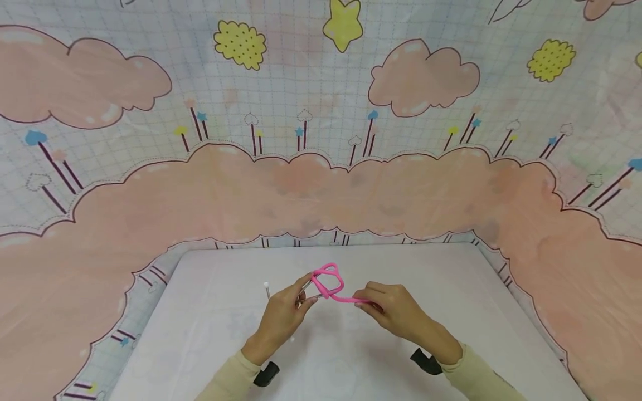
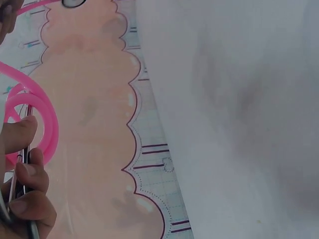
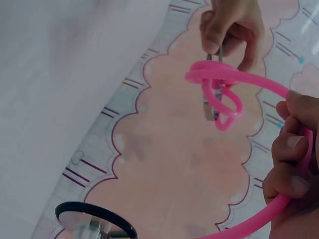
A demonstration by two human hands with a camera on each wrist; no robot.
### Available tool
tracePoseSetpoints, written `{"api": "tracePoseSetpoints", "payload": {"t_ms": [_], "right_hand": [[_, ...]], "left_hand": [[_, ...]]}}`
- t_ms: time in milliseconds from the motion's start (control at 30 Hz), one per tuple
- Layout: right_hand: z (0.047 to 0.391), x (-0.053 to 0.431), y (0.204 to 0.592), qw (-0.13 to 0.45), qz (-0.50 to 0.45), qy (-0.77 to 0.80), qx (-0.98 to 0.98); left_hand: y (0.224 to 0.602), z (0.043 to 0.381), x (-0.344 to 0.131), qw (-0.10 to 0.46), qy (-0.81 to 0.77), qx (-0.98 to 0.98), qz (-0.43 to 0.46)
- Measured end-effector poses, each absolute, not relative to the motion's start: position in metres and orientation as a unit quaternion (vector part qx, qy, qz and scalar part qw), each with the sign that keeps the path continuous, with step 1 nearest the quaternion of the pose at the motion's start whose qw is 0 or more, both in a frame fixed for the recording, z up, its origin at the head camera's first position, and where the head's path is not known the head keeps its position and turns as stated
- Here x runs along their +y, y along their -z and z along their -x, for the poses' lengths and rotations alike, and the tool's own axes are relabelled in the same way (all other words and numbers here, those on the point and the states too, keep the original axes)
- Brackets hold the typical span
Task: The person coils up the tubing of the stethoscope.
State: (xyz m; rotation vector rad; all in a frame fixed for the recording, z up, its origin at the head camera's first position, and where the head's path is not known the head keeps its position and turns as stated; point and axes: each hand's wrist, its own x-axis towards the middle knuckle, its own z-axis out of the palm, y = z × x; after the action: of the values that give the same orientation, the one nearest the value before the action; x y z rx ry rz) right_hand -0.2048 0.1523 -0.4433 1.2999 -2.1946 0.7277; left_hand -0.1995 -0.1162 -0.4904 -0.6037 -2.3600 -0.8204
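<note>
A stethoscope with pink tubing is held up between both hands. My left hand grips its metal ear tubes, and a white ear tip sticks out beyond that hand. Loops of the pink tubing wind round the metal part beside the left fingertips. To the right, my right hand holds the free run of tubing, fingers curled round it. From there the tubing continues toward the round, dark-rimmed chest piece, seen low in the right wrist view.
Beneath the hands lies a white tabletop. A patterned cloth with clouds and stars covers the area behind and beside it. Dark pieces sit at both wrists.
</note>
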Motion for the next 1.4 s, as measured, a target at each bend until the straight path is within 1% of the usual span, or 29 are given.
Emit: {"api": "tracePoseSetpoints", "payload": {"t_ms": [200,400,500,633,767,1000,1267,1400], "right_hand": [[0.203,0.153,0.436,0.220,-0.485,-0.258,-0.806],[0.202,0.150,0.432,0.212,-0.495,-0.250,-0.804],[0.204,0.148,0.431,0.216,-0.502,-0.243,-0.801],[0.208,0.149,0.428,0.235,-0.503,-0.241,-0.796],[0.213,0.152,0.425,0.244,-0.499,-0.253,-0.792],[0.219,0.152,0.415,0.229,-0.482,-0.262,-0.804],[0.227,0.149,0.412,0.254,-0.504,-0.257,-0.785],[0.230,0.148,0.410,0.249,-0.509,-0.253,-0.784]], "left_hand": [[0.492,0.200,-0.109,0.233,0.320,-0.893,0.215],[0.491,0.201,-0.106,0.188,0.361,-0.891,0.201],[0.491,0.201,-0.104,0.169,0.364,-0.895,0.195],[0.491,0.200,-0.104,0.149,0.363,-0.897,0.201],[0.491,0.199,-0.104,0.145,0.359,-0.894,0.226],[0.480,0.193,-0.103,0.139,0.344,-0.884,0.285],[0.471,0.185,-0.105,0.133,0.308,-0.878,0.342],[0.470,0.184,-0.106,0.142,0.290,-0.877,0.356]]}}
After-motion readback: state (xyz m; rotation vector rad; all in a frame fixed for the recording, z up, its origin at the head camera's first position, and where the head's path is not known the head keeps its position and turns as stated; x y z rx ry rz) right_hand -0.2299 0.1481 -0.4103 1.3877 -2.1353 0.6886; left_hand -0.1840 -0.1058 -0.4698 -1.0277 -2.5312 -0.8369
